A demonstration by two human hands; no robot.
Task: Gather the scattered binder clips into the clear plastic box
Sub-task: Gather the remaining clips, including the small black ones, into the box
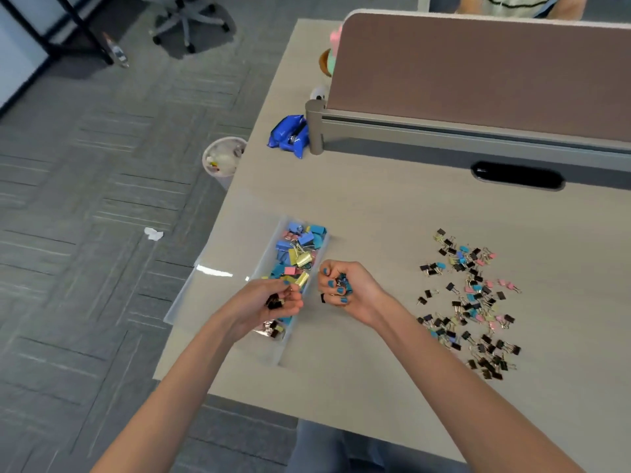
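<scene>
Head view: left hand [254, 310] over clear plastic box [286, 348], fingers curled round black clips [274, 304]. Right hand [351, 295] just right of box, fist clamped on small clips [342, 280]. Scattered binder clips [471, 302] lie well right of box, on desk [375, 199].

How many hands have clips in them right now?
2. The left hand, over the clear plastic box, grips black clips; the right hand, just right of the box, grips another handful. Some clips may be hidden inside each grip.
</scene>
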